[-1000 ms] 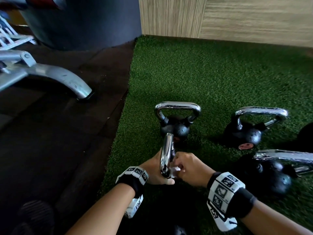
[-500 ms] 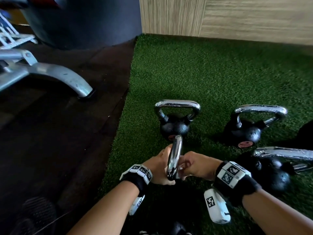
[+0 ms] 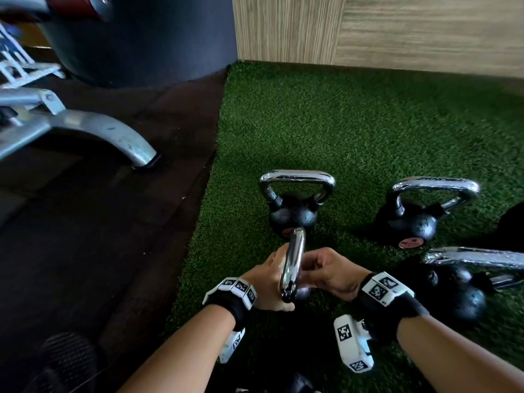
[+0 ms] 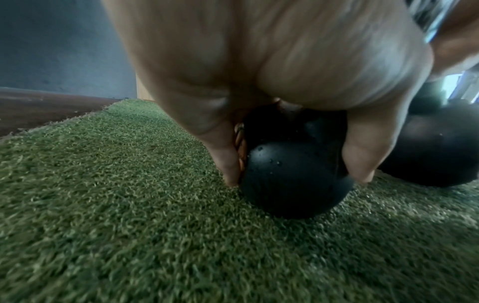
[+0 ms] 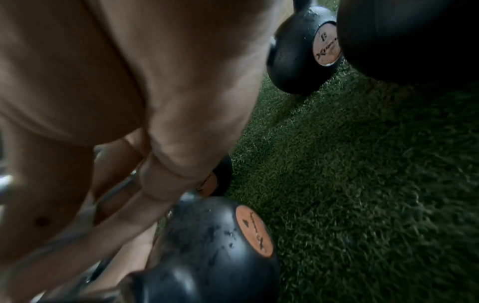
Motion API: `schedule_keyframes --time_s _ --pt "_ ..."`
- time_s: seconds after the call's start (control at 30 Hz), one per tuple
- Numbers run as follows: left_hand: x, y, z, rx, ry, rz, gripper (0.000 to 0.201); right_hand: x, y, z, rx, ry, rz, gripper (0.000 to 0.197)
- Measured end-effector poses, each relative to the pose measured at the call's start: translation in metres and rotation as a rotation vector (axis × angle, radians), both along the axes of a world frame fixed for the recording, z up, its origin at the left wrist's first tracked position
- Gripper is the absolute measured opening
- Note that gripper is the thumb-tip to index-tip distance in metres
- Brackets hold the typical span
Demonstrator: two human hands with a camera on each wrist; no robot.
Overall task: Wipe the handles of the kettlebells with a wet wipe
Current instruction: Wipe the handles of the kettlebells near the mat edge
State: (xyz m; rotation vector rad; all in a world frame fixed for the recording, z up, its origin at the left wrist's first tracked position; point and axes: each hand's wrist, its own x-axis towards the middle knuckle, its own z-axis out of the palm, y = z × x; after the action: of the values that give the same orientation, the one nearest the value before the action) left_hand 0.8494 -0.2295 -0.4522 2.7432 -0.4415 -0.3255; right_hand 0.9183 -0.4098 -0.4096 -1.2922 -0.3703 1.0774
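A small black kettlebell (image 4: 293, 180) stands on the green turf close in front of me, its chrome handle (image 3: 292, 265) seen edge-on. My left hand (image 3: 269, 279) grips the handle from the left, thumb and fingers reaching down beside the ball. From the right, my right hand (image 3: 326, 270) curls its fingers round the same handle, and a pale scrap of wet wipe (image 3: 302, 293) shows under them. In the right wrist view the ball (image 5: 212, 246) carries an orange label. Most of the wipe is hidden by the fingers.
Three more kettlebells stand on the turf: one straight ahead (image 3: 295, 214), one at the right (image 3: 408, 222), one near my right wrist (image 3: 465, 296). A grey machine leg (image 3: 113, 137) rests on the dark rubber floor to the left. A wooden wall (image 3: 397, 29) closes the back.
The handle's far end has swung a little to the right. My right hand has turned and slid along the handle, its wrist rising; the left hand keeps its hold.
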Motion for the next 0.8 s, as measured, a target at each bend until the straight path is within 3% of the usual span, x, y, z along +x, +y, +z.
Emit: schedule_keyframes --time_s 0.1,0.23,0.33,0.43,0.6,0.8 --pt "0.002 0.001 0.002 -0.133 0.060 0.084 0.125 -0.001 0.007 -0.009 0.043 -0.024 -0.157 0.030" --pt "-0.003 0.001 -0.001 -0.105 0.048 0.092 0.127 -0.006 0.011 -0.018 0.030 -0.060 -0.291 0.033" --pt "-0.005 0.001 -0.002 -0.163 0.037 0.114 0.128 -0.008 0.015 -0.016 -0.047 -0.170 -0.422 0.020" --pt "-0.003 0.000 -0.003 -0.250 0.011 0.128 0.130 -0.003 0.016 -0.012 -0.182 -0.278 -0.566 0.021" --pt "-0.006 0.000 -0.006 -0.268 -0.021 0.140 0.128 -0.003 0.013 -0.007 -0.318 -0.433 -0.568 0.018" --pt "-0.005 -0.001 0.001 -0.296 0.070 0.201 0.134 0.002 0.022 0.001 -0.500 -0.632 -0.654 0.016"
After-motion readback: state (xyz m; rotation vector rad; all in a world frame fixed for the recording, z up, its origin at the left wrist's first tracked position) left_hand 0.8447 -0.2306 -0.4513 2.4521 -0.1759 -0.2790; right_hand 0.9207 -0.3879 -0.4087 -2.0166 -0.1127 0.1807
